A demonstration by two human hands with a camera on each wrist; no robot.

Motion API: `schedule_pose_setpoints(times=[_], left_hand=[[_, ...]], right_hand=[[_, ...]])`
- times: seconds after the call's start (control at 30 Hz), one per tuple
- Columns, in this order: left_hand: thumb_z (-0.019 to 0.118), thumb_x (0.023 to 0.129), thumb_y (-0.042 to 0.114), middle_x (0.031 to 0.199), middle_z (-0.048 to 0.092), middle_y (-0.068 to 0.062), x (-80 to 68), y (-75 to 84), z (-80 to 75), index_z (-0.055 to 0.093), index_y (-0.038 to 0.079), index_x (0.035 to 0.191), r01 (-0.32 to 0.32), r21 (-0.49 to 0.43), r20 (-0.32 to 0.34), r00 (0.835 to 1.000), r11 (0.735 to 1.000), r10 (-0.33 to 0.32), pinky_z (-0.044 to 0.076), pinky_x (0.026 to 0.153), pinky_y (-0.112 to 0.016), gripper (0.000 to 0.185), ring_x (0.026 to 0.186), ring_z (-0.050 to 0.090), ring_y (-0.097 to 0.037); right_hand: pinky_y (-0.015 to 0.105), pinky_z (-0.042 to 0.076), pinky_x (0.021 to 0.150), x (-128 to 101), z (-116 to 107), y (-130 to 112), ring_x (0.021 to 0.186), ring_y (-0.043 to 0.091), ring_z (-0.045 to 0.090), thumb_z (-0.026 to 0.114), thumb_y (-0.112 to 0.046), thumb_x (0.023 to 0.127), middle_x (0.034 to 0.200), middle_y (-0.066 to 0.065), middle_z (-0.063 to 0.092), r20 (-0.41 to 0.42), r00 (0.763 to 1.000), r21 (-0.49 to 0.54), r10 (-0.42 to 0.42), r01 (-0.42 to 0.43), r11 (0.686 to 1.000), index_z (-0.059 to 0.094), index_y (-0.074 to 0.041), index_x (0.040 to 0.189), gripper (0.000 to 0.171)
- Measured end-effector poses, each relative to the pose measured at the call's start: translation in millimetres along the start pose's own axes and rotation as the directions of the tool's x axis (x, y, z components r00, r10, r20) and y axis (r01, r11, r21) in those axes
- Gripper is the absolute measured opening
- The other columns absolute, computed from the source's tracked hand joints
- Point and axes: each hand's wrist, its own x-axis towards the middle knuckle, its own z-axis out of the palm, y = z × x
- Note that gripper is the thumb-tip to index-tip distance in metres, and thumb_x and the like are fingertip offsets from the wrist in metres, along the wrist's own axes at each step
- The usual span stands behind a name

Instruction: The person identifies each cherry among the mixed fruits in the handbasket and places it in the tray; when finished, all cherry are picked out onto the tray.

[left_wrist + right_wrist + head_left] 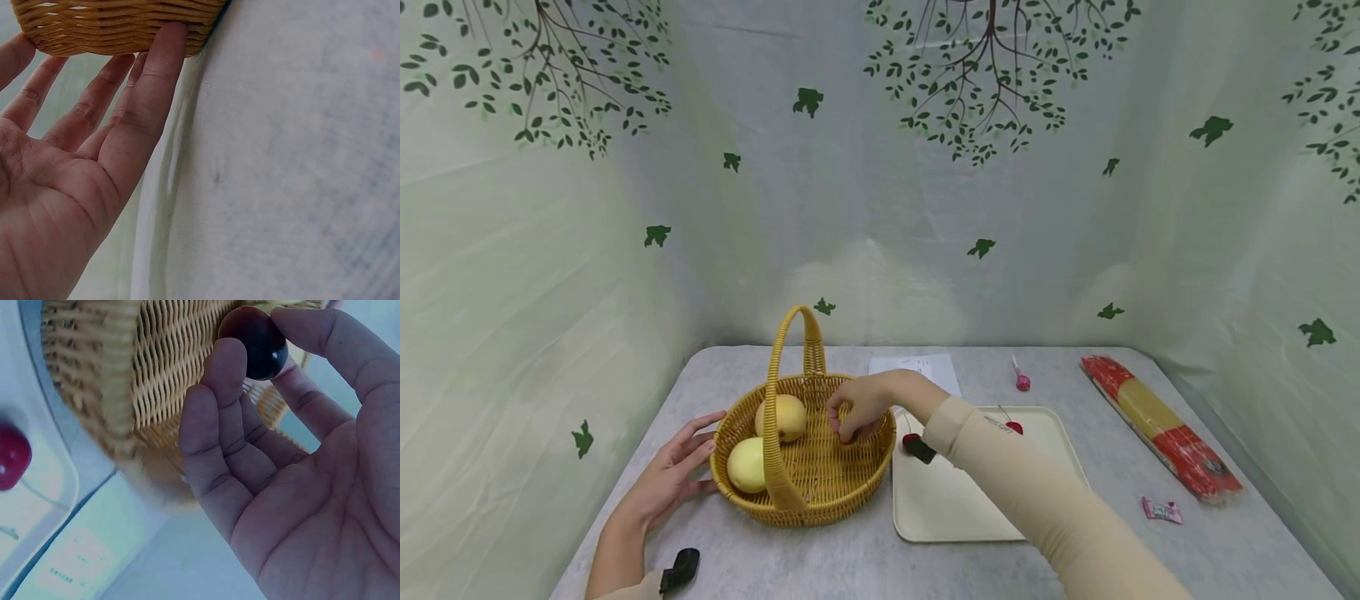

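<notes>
A yellow wicker basket with an upright handle stands on the grey table and holds two pale yellow fruits. My right hand reaches over the basket's right side and pinches a dark red cherry between thumb and fingers. My left hand lies open on the table with straight fingertips touching the basket's outer wall. Another red cherry lies on the cream tray to the basket's right, also seen as a cherry in the right wrist view.
A white paper sheet and a pink lollipop lie behind the tray. A long red and yellow packet and a small pink sweet lie at the right. Leaf-print curtains enclose the table on three sides.
</notes>
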Motion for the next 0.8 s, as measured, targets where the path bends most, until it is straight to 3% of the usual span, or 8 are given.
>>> schedule_pose_setpoints(times=[0.23, 0.37, 0.43, 0.6, 0.8], left_hand=[[0.045, 0.118, 0.023, 0.140, 0.060, 0.021, 1.5, -0.3, 0.5, 0.025, 0.018, 0.171, 0.001, -0.007, -0.003, 1.000, 1.000, -0.001, 0.062, 0.091, -0.047, 0.057, 0.124, 0.063, 0.001], [0.045, 0.118, 0.023, 0.139, 0.061, 0.021, 1.5, -0.8, 0.4, 0.025, 0.018, 0.171, 0.015, -0.017, -0.007, 1.000, 1.000, -0.015, 0.062, 0.091, -0.046, 0.057, 0.123, 0.063, 0.000], [0.045, 0.118, 0.023, 0.139, 0.061, 0.022, 1.3, -1.2, 0.7, 0.025, 0.018, 0.171, 0.017, -0.019, -0.012, 1.000, 1.000, -0.017, 0.062, 0.090, -0.045, 0.057, 0.123, 0.063, 0.001], [0.046, 0.117, 0.024, 0.138, 0.061, 0.023, 2.4, -1.1, 1.5, 0.026, 0.019, 0.170, 0.024, -0.015, -0.024, 0.999, 1.000, -0.024, 0.062, 0.090, -0.044, 0.057, 0.122, 0.063, 0.002], [0.047, 0.117, 0.022, 0.137, 0.062, 0.024, 5.5, -0.1, 2.6, 0.028, 0.019, 0.170, 0.030, -0.023, -0.027, 0.999, 0.999, -0.030, 0.063, 0.089, -0.043, 0.056, 0.121, 0.063, 0.003]], right_hand=[[0.028, 0.052, 0.066, -21.5, -12.4, 24.3, 0.064, 0.011, 0.056, 0.075, -0.017, 0.100, 0.072, -0.001, 0.061, -0.073, 0.997, 0.031, -0.017, 0.019, 0.999, 0.064, -0.013, 0.103, 0.011], [0.032, 0.055, 0.071, -37.6, -18.4, 40.1, 0.066, 0.012, 0.060, 0.074, -0.019, 0.101, 0.077, 0.008, 0.068, -0.114, 0.992, 0.061, -0.046, 0.053, 0.997, 0.063, -0.012, 0.106, 0.014], [0.037, 0.057, 0.076, -46.4, -21.1, 48.5, 0.070, 0.019, 0.066, 0.074, -0.021, 0.101, 0.083, 0.009, 0.072, -0.145, 0.988, 0.065, -0.059, 0.069, 0.995, 0.063, -0.014, 0.107, 0.015], [0.042, 0.060, 0.082, -70.9, -27.0, 64.2, 0.080, 0.027, 0.072, 0.072, -0.024, 0.103, 0.090, 0.002, 0.074, -0.219, 0.973, 0.064, -0.076, 0.092, 0.994, 0.065, -0.018, 0.109, 0.011], [0.047, 0.060, 0.088, -100.2, -29.5, 84.3, 0.087, 0.026, 0.074, 0.069, -0.028, 0.106, 0.095, 0.005, 0.073, -0.294, 0.954, 0.109, -0.053, 0.088, 0.990, 0.065, -0.017, 0.116, 0.015]])
